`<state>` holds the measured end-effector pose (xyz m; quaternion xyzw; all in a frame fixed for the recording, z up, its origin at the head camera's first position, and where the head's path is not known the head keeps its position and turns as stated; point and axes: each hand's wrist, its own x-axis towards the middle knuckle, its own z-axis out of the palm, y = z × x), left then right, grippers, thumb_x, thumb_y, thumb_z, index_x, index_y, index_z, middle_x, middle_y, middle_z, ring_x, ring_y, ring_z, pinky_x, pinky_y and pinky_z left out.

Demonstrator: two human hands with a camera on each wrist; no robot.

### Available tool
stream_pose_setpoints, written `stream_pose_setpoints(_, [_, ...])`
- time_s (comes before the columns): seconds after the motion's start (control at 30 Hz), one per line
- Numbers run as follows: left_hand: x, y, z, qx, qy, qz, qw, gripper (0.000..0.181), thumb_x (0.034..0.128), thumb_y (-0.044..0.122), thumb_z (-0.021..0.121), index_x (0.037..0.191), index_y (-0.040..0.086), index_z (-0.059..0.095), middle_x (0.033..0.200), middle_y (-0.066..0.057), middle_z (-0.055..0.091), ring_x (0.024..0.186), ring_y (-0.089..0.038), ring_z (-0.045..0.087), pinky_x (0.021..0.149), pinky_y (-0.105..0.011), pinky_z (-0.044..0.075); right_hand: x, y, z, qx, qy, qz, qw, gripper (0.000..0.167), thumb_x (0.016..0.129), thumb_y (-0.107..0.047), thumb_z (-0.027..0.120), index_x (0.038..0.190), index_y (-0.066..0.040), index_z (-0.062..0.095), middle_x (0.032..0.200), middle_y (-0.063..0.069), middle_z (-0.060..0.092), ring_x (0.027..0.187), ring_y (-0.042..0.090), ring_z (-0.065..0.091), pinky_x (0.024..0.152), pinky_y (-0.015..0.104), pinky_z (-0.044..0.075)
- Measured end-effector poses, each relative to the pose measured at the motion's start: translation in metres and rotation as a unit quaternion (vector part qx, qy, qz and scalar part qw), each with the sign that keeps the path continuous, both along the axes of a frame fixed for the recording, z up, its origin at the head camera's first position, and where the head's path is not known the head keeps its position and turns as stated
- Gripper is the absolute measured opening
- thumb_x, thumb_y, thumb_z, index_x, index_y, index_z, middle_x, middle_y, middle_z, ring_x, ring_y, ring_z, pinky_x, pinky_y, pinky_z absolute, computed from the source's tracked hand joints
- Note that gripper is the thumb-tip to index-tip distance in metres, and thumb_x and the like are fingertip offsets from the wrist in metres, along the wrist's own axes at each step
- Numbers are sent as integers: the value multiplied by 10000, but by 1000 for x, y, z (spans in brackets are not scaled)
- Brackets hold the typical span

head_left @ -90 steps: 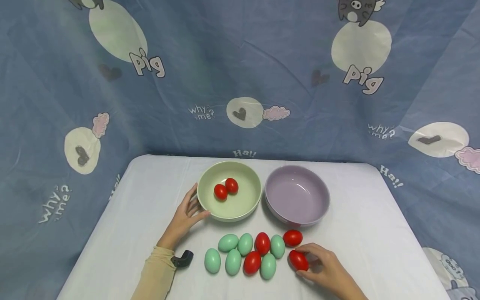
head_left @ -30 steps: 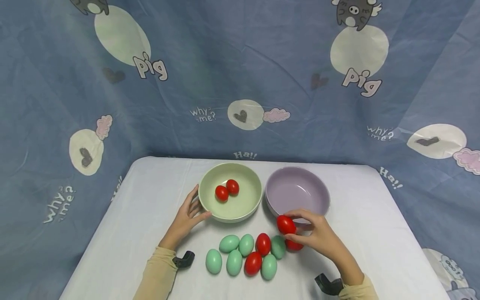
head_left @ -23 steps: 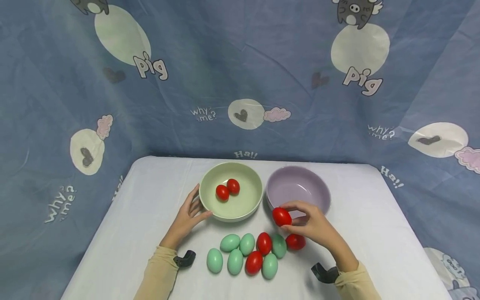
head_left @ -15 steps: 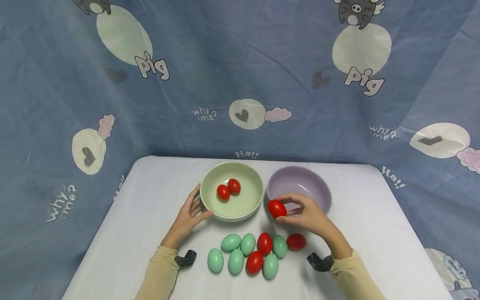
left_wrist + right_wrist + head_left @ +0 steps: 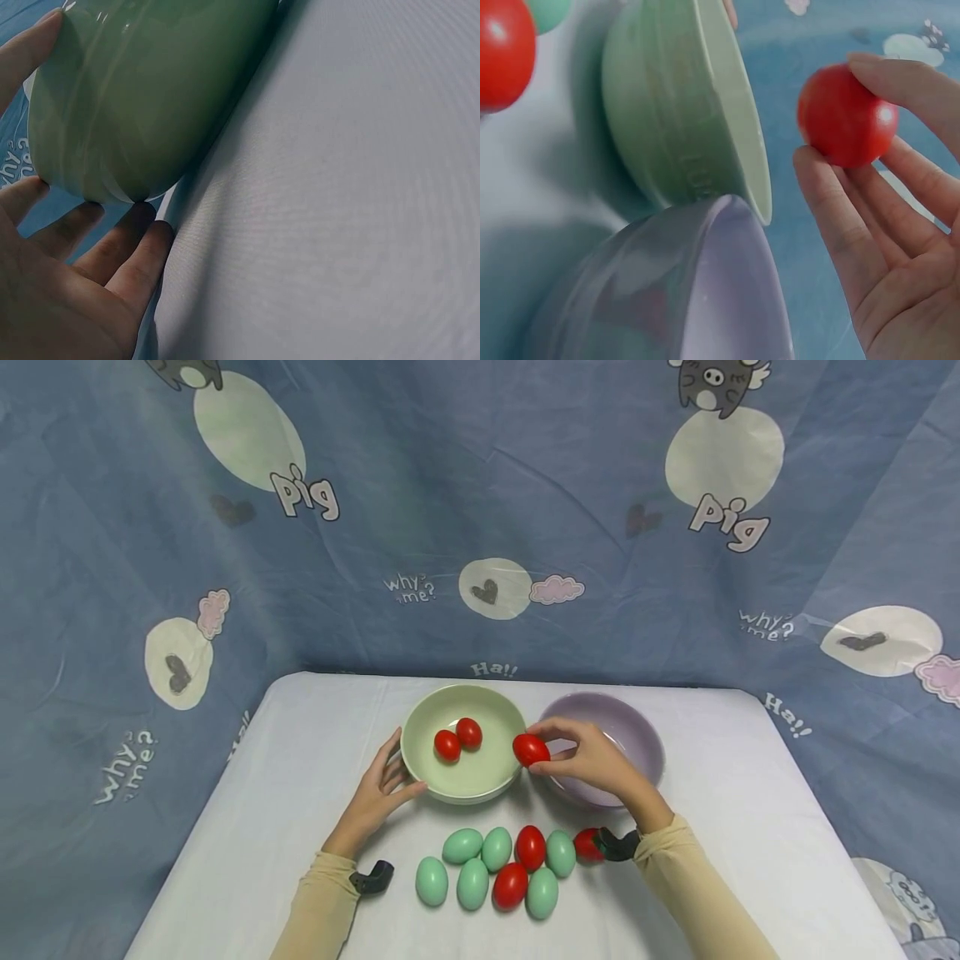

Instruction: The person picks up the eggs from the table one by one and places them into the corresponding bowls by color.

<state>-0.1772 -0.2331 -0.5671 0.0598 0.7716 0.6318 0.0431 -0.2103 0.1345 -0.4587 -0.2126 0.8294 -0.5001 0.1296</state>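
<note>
My right hand (image 5: 592,756) pinches a red egg (image 5: 531,749) between thumb and fingertips. It is in the air, at the green bowl's right rim and over the left side of the purple bowl (image 5: 637,731). The right wrist view shows this egg (image 5: 844,116) higher than both rims. Two red eggs (image 5: 447,746) lie inside the green bowl (image 5: 416,772). My left hand (image 5: 371,806) rests at that bowl's left side, fingers spread; in the left wrist view its thumb and fingertips touch the bowl's wall (image 5: 150,97).
In front of the bowls lie several green eggs (image 5: 431,882) and, among them, red eggs (image 5: 510,886). One red egg (image 5: 587,843) at the row's right end is partly covered by the right wrist's black camera mount (image 5: 618,845). A patterned blue curtain (image 5: 390,527) surrounds the white table (image 5: 322,718).
My right hand has picked up a red egg from the right of the row and carried it up and left to the green bowl's rim. My left hand has stayed at the bowl.
</note>
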Motion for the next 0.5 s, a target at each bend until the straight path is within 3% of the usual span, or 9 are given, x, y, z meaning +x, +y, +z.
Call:
stream_pose_setpoints(0.3, [0,0,0,27,10,-11,10000,1048,883,205,838,1674,234,150,1730,-117,196,1536,-365,370,1214,-301,405,-24,-17,5,72,158,202,9996,488,828,-199,878,1283,-152,708,1255,56,735,1215,270,670,961,400,655])
stream_pose_setpoints(0.5, [-1,-1,-1,41,113,-87,9999,1039,897,180,822,1675,203,134,1725,-129,202,1535,-379,366,1226,-336,401,-37,-28,5,200,267,311,9990,468,830,-209,876,1265,-145,717,1233,60,746,1214,269,672,1060,561,582])
